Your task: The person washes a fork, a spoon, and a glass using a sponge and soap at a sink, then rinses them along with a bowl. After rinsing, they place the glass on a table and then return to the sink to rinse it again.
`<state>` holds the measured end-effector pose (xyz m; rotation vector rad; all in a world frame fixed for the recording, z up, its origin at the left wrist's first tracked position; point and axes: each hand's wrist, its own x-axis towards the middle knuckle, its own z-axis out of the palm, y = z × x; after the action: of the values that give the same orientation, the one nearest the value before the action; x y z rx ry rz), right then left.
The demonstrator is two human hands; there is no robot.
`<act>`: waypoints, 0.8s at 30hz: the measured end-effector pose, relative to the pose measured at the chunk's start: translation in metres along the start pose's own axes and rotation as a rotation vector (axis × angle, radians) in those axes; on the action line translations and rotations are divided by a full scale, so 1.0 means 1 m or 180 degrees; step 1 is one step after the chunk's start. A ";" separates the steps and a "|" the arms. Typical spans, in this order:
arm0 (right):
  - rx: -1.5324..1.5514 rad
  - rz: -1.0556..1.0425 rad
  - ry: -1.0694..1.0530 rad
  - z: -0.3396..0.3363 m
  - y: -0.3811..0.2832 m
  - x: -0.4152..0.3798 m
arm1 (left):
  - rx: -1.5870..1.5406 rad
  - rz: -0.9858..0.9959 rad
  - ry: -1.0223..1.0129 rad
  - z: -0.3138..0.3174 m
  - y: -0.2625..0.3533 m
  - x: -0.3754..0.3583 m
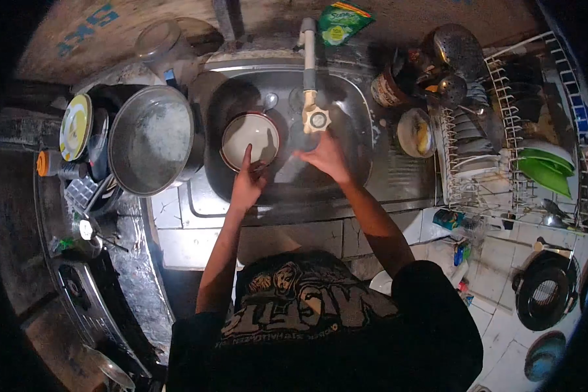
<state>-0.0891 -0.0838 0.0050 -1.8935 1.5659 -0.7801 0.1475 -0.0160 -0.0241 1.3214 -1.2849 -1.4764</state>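
Note:
A white bowl [255,132] with a dark reddish rim sits in the left part of the metal sink [355,159]. My left hand [247,185] overlaps the bowl's near edge, one finger stretched over its inside and the others partly bent. Just below the tap [309,104] with its pale star-shaped knob [318,120], my right hand [328,159] is open, thumb and fingers apart and pointing left. Nothing shows in its grasp. Behind the bowl, a spoon [270,100] lies in the sink.
A large metal pot [152,140] stands left of the sink, beside a yellow-patterned plate [76,127]. To the right are a small bowl [416,133] and a white dish rack [496,85] with plates. A green packet [343,23] lies behind the tap.

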 end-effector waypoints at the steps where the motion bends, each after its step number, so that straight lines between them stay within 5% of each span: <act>1: -0.0040 0.0086 -0.0012 -0.002 -0.001 0.001 | -0.0074 0.0105 -0.0038 0.003 -0.002 0.001; 5: -0.0239 0.0225 0.0008 0.005 0.000 0.001 | 0.0381 -0.0131 -0.0155 0.011 0.011 0.006; 10: 0.0332 0.0496 -0.0494 0.003 0.006 0.002 | 0.0772 0.0776 -0.0230 0.036 0.004 0.024; 14: 0.1172 0.0573 -0.0999 -0.003 -0.005 -0.002 | 0.1428 0.0912 -0.0218 0.062 -0.012 0.043; 16: 0.1087 0.0310 -0.0778 -0.011 0.004 -0.007 | -0.0525 0.0092 -0.0497 0.069 -0.008 0.046; 18: 0.1308 0.2185 -0.1077 -0.012 0.032 -0.014 | -0.0635 -0.0240 -0.0544 0.067 -0.029 0.055; 21: 0.1441 0.1770 -0.0906 -0.072 0.039 -0.029 | -0.1860 -0.1934 -0.0349 0.073 0.003 0.052; 23: 0.0986 0.1722 0.0039 -0.126 0.040 -0.032 | -0.2404 -0.2161 -0.0586 0.064 -0.004 0.058; 24: 0.0612 0.1440 0.0737 -0.132 0.129 -0.039 | -0.2964 -0.2369 -0.0787 0.061 -0.005 0.059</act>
<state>-0.2771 -0.0734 -0.0032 -1.2788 1.8904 -0.9244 0.0775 -0.0603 -0.0440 0.9851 -0.0623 -2.3824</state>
